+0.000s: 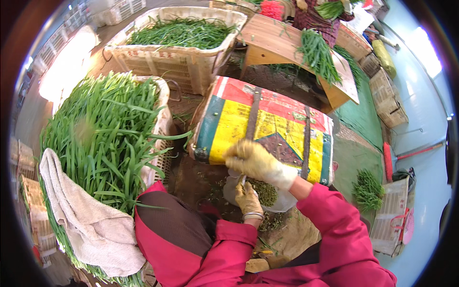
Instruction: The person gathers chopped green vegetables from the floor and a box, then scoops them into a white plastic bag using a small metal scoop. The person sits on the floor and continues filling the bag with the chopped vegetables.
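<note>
My left hand (248, 199), in a soiled yellow work glove with a silvery bangle at the wrist, is closed around a small object with a pale metallic tip. Just above it is my right hand (256, 161), also gloved and blurred; its fingers are curled, and whether they hold anything is not clear. Both hands are at the near edge of a red, yellow and teal printed covering (229, 123) on a low work surface, crossed by two dark straps. Below them, a pale plastic container (287, 201) holds chopped green bits.
At left, a plastic crate (163, 123) is heaped with long green leaf stalks, partly under a beige towel (93, 219). Another crate (161, 59) of greens stands beyond. A co-worker (315, 21) holds greens behind a wooden table (272, 36). A red broom (388, 161) leans at right.
</note>
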Demonstrator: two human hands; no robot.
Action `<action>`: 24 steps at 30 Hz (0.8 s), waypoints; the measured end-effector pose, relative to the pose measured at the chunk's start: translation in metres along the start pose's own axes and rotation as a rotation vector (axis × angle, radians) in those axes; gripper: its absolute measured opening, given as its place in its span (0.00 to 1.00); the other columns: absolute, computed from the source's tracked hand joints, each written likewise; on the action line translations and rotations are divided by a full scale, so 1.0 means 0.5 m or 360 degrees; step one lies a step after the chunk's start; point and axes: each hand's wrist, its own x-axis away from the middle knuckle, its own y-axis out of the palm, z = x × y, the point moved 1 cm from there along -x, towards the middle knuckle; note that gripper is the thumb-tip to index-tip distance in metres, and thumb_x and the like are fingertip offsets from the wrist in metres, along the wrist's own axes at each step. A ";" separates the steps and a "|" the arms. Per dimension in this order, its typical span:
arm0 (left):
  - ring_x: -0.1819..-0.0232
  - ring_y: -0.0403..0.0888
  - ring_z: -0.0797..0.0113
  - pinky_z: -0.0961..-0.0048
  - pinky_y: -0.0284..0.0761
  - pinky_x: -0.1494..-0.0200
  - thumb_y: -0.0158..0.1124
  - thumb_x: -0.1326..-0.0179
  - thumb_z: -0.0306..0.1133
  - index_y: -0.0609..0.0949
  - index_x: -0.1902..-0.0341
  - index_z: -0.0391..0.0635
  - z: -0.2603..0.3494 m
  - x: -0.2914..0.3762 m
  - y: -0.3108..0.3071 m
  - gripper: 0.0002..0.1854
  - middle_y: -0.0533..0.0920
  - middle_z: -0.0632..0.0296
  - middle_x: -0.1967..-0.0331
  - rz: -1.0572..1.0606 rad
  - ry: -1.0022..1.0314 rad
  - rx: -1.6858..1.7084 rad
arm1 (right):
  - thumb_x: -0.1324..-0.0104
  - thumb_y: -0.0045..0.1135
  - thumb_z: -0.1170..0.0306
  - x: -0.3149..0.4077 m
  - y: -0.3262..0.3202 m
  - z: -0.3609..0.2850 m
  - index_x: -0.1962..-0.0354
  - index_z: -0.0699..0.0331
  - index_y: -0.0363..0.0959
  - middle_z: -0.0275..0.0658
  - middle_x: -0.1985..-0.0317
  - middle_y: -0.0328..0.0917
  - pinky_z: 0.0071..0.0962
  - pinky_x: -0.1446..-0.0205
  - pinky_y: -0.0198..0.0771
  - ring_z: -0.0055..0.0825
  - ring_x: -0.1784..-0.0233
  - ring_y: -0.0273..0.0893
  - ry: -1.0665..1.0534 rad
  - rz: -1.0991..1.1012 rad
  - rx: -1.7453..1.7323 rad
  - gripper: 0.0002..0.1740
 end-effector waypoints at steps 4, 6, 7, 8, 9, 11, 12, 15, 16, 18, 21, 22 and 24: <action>0.47 0.78 0.67 0.70 0.72 0.41 0.57 0.25 0.28 0.80 0.36 0.36 0.000 -0.016 -0.011 0.18 0.83 0.60 0.42 -0.0029 0.0283 -0.0229 | 0.35 0.66 0.57 -0.036 -0.019 0.040 0.40 0.56 0.76 0.48 0.40 0.75 0.54 0.37 0.70 0.53 0.38 0.73 0.0122 0.0697 0.0960 0.27; 0.43 0.78 0.67 0.71 0.71 0.37 0.57 0.25 0.29 0.80 0.36 0.36 -0.004 -0.020 -0.012 0.18 0.83 0.58 0.41 0.0041 0.0047 -0.0049 | 0.37 0.67 0.57 -0.002 0.018 0.057 0.38 0.55 0.74 0.49 0.40 0.74 0.55 0.36 0.69 0.52 0.34 0.70 0.0006 0.0601 0.1078 0.30; 0.43 0.78 0.68 0.70 0.73 0.36 0.58 0.24 0.30 0.79 0.36 0.36 0.000 -0.026 -0.009 0.18 0.83 0.58 0.41 0.0051 0.0116 -0.0070 | 0.37 0.66 0.57 0.031 0.041 0.060 0.39 0.54 0.75 0.47 0.39 0.74 0.54 0.36 0.69 0.52 0.35 0.71 -0.0116 0.0589 0.1077 0.29; 0.41 0.78 0.67 0.69 0.72 0.33 0.57 0.24 0.29 0.79 0.36 0.35 -0.001 -0.020 -0.006 0.18 0.82 0.57 0.40 -0.0032 0.0135 0.0358 | 0.36 0.66 0.58 0.058 0.059 0.066 0.39 0.53 0.76 0.46 0.39 0.74 0.54 0.36 0.69 0.53 0.35 0.71 -0.0159 0.0442 0.1079 0.28; 0.41 0.79 0.67 0.69 0.73 0.34 0.57 0.24 0.29 0.79 0.36 0.35 0.002 -0.014 -0.005 0.17 0.83 0.58 0.41 -0.0060 0.0136 0.0296 | 0.35 0.65 0.58 0.097 0.067 0.073 0.42 0.53 0.78 0.44 0.40 0.76 0.54 0.37 0.70 0.52 0.37 0.73 -0.0201 0.0336 0.0919 0.25; 0.47 0.80 0.68 0.70 0.77 0.40 0.56 0.23 0.28 0.80 0.36 0.37 0.011 -0.005 -0.001 0.17 0.84 0.60 0.45 -0.0157 0.0194 0.0248 | 0.32 0.63 0.62 0.170 0.066 0.090 0.51 0.54 0.83 0.40 0.46 0.80 0.52 0.38 0.72 0.49 0.42 0.78 -0.0221 0.0043 0.0488 0.13; 0.52 0.81 0.70 0.72 0.79 0.45 0.56 0.23 0.27 0.80 0.36 0.38 0.016 -0.002 0.002 0.16 0.84 0.62 0.50 -0.0209 0.0280 0.0249 | 0.33 0.65 0.65 0.197 0.044 0.104 0.51 0.55 0.84 0.40 0.48 0.81 0.49 0.37 0.73 0.47 0.42 0.79 -0.0209 0.0164 0.0444 0.13; 0.74 0.68 0.81 0.81 0.68 0.72 0.57 0.24 0.25 0.81 0.38 0.41 0.022 0.013 -0.007 0.15 0.77 0.73 0.67 -0.0098 0.0155 -0.0223 | 0.35 0.70 0.70 0.241 -0.054 0.161 0.50 0.57 0.84 0.42 0.51 0.83 0.42 0.36 0.75 0.43 0.41 0.80 -0.0121 0.0745 0.0168 0.15; 0.77 0.64 0.83 0.81 0.63 0.75 0.57 0.24 0.24 0.82 0.38 0.40 0.020 0.016 -0.007 0.15 0.74 0.74 0.69 -0.0093 0.0184 -0.0213 | 0.36 0.71 0.70 0.241 -0.093 0.189 0.48 0.58 0.83 0.43 0.49 0.83 0.41 0.35 0.75 0.44 0.40 0.79 -0.0001 0.1040 -0.0101 0.17; 0.75 0.65 0.82 0.80 0.65 0.74 0.58 0.25 0.24 0.82 0.38 0.40 0.017 0.012 -0.009 0.15 0.76 0.73 0.68 -0.0072 0.0178 -0.0231 | 0.33 0.66 0.61 0.231 -0.198 0.246 0.43 0.56 0.78 0.46 0.46 0.79 0.45 0.29 0.67 0.47 0.36 0.75 0.0112 0.1328 0.0767 0.22; 0.73 0.67 0.80 0.78 0.67 0.72 0.59 0.26 0.24 0.83 0.40 0.40 0.012 -0.003 -0.011 0.14 0.77 0.72 0.66 -0.0047 0.0238 -0.0254 | 0.32 0.64 0.53 0.231 -0.280 0.325 0.34 0.59 0.73 0.49 0.36 0.75 0.47 0.22 0.58 0.50 0.27 0.67 0.0574 0.1386 0.1130 0.33; 0.73 0.67 0.80 0.78 0.68 0.71 0.60 0.26 0.24 0.83 0.40 0.41 0.010 -0.005 -0.012 0.14 0.77 0.72 0.66 0.0006 0.0197 -0.0278 | 0.31 0.63 0.51 0.236 -0.294 0.345 0.33 0.59 0.72 0.49 0.33 0.73 0.48 0.21 0.56 0.50 0.26 0.65 0.0675 0.1311 0.1163 0.34; 0.72 0.68 0.79 0.77 0.68 0.69 0.62 0.27 0.26 0.84 0.42 0.41 0.012 -0.004 -0.010 0.13 0.78 0.71 0.65 -0.0043 0.0266 -0.0252 | 0.29 0.60 0.52 0.255 -0.291 0.368 0.32 0.57 0.72 0.50 0.31 0.72 0.47 0.22 0.56 0.51 0.25 0.65 0.0594 0.1201 0.1190 0.33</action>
